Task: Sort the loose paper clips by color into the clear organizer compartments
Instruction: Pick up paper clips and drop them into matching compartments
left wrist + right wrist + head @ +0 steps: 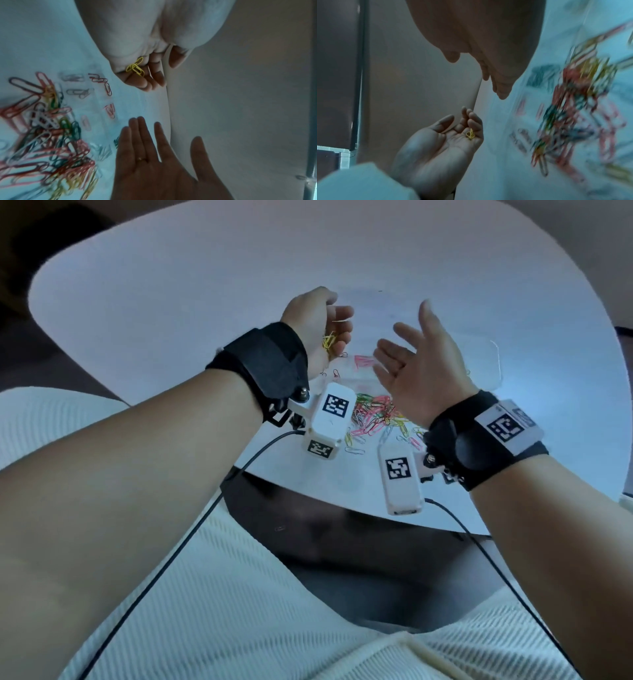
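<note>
My left hand (337, 328) is raised over the left end of the clear organizer (497, 361). Its curled fingers cup a few yellow paper clips (329, 342), also seen in the left wrist view as yellow paper clips (136, 67) and in the right wrist view as yellow paper clips (470, 134). My right hand (402, 350) hovers beside it, palm up, fingers spread, holding nothing. Pink clips (363, 361) lie in one compartment; other compartments hold grey clips (72, 77) and blue clips (542, 75). The mixed pile of loose clips (375, 416) lies on the table in front of the organizer.
The white rounded table (171, 302) ends close to my lap, just below the pile. Two black cables (205, 508) hang from the wrist cameras over that edge. Dark floor lies beyond the table on the left.
</note>
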The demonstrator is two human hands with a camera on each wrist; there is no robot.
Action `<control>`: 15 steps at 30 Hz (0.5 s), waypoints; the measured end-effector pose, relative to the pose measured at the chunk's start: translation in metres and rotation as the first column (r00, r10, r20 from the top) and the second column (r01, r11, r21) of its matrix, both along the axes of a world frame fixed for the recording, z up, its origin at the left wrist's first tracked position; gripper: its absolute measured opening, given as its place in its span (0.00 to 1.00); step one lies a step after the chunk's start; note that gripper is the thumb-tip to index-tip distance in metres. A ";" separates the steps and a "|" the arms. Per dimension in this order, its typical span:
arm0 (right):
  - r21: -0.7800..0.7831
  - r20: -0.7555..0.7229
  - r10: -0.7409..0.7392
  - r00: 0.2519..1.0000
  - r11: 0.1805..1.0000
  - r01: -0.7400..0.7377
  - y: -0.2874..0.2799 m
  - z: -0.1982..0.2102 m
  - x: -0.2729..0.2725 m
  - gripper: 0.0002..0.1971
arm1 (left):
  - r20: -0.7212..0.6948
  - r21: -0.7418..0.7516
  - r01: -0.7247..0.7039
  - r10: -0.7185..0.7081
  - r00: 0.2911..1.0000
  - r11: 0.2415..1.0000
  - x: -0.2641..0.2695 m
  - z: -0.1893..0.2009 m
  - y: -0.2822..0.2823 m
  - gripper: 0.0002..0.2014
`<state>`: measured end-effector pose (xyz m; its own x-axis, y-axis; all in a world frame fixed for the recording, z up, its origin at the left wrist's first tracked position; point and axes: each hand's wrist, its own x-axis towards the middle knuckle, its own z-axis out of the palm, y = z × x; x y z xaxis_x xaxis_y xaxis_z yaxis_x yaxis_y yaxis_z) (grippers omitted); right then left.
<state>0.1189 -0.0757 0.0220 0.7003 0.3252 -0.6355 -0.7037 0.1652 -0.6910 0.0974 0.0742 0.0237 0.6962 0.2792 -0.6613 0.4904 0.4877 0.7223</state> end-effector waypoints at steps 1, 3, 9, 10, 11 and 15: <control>-0.023 0.018 -0.009 1.000 1.000 0.010 -0.013 0.000 0.001 0.32 | 0.010 -0.013 0.020 -0.019 1.000 1.000 0.001 -0.001 -0.006 0.16; -0.084 0.036 -0.019 0.999 0.996 0.022 -0.041 0.000 0.001 0.28 | 0.033 -0.016 0.058 -0.057 0.998 0.998 0.002 -0.005 -0.021 0.16; -0.146 0.058 -0.077 0.995 0.986 0.085 -0.101 0.007 -0.011 0.21 | 0.069 0.204 0.385 -0.405 0.912 0.900 -0.006 -0.019 -0.048 0.08; -0.145 0.071 -0.089 0.993 0.984 0.099 -0.104 0.010 -0.011 0.20 | 0.068 0.261 0.399 -0.429 0.901 0.879 -0.009 -0.019 -0.048 0.15; -0.141 0.089 -0.092 0.992 0.984 0.104 -0.105 0.014 -0.011 0.20 | 0.077 0.305 0.401 -0.442 0.894 0.864 -0.009 -0.020 -0.047 0.20; -0.188 0.191 0.029 0.981 0.982 0.007 -0.107 0.031 -0.013 0.14 | 0.088 0.576 0.406 -0.547 0.832 0.710 -0.017 -0.010 -0.045 0.17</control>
